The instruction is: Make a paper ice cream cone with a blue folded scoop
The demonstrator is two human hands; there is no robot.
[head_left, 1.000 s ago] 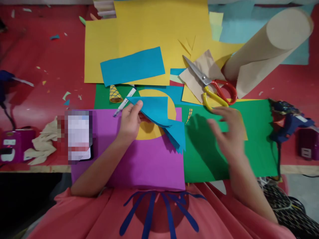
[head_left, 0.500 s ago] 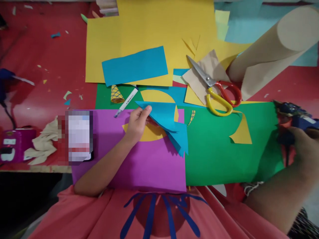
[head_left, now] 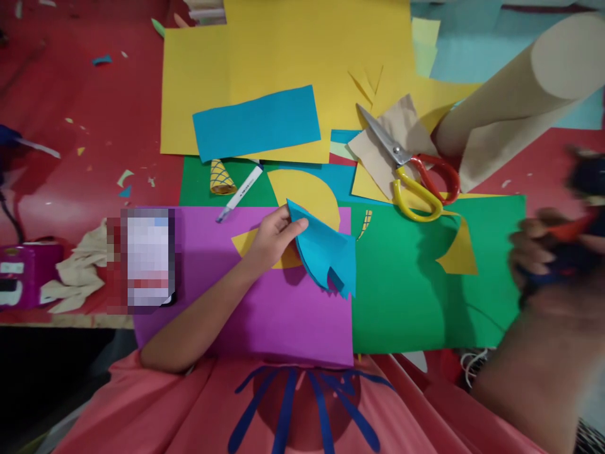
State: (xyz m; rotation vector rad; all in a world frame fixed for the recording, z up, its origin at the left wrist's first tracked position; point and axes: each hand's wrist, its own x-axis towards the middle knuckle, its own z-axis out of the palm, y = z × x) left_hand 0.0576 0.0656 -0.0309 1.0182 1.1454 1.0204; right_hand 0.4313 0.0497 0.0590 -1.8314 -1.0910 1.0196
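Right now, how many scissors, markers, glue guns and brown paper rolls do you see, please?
Scissors: 1
Markers: 1
Glue guns: 2 (one blurred in the right hand, one cut off at the left edge)
Brown paper rolls: 1
Total: 5

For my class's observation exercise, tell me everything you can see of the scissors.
The scissors have grey, metallic-looking blades, seemingly shut, joined at a round pivot. One handle loop is red, the other yellow. They lie with the tips toward the upper left of the view, across brown paper, the yellow loop reaching over the green sheet. Neither the left hand nor the right hand touches them.
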